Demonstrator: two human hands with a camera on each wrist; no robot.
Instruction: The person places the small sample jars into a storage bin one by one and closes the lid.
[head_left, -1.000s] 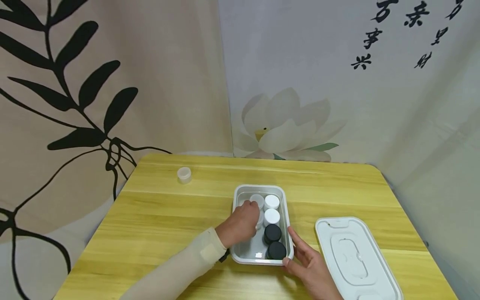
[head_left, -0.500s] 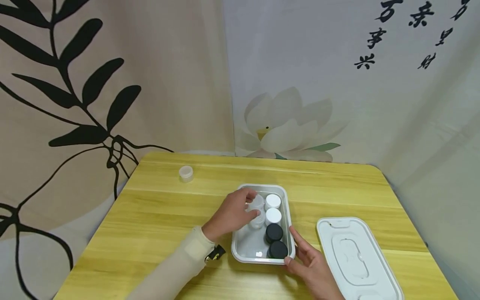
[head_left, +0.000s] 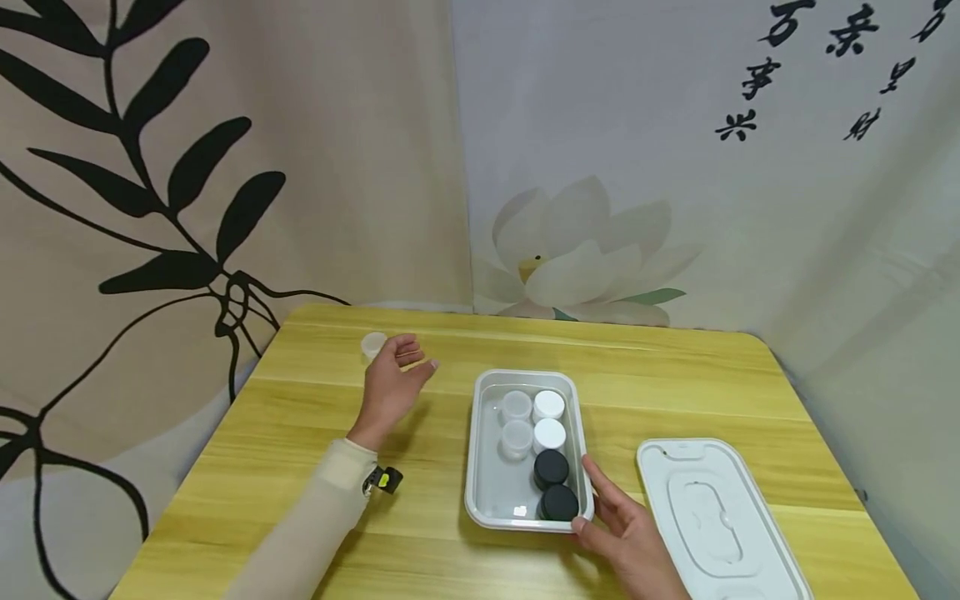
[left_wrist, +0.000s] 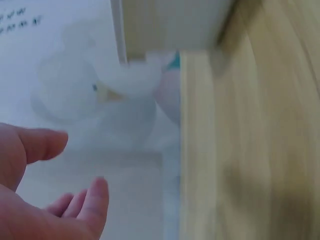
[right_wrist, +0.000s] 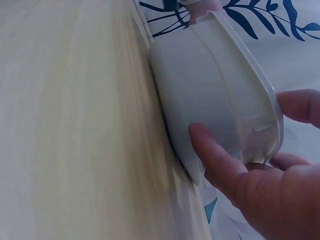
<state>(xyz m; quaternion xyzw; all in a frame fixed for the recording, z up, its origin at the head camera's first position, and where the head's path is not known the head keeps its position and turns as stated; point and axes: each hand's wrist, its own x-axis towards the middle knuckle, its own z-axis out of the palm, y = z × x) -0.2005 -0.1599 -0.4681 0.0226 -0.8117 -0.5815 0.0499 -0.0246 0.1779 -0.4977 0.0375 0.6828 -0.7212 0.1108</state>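
A white plastic box (head_left: pixel 491 496) stands uncovered on the table in the head view. Inside are two translucent round jars (head_left: pixel 517 439), two with white tops (head_left: pixel 550 435) and two with black tops (head_left: pixel 558 503). My right hand (head_left: pixel 628 533) holds the box's near right corner, thumb at the rim; the right wrist view shows a finger against the box's outer wall (right_wrist: pixel 195 95). Left of the box, my left hand (head_left: pixel 392 387) is over the table with nothing in it, fingers loosely bent. Just beyond it sits another small translucent jar (head_left: pixel 372 344), partly hidden by the fingers.
The white lid (head_left: pixel 701 517) lies flat to the right of the box, near my right hand. The wooden table (head_left: pixel 420 533) ends at a curtain (head_left: pixel 360 167) with plant prints behind its far edge.
My left hand has come away from the translucent jars, leaving them in the box, and has moved left toward the lone jar. The right hand stays at the box's corner.
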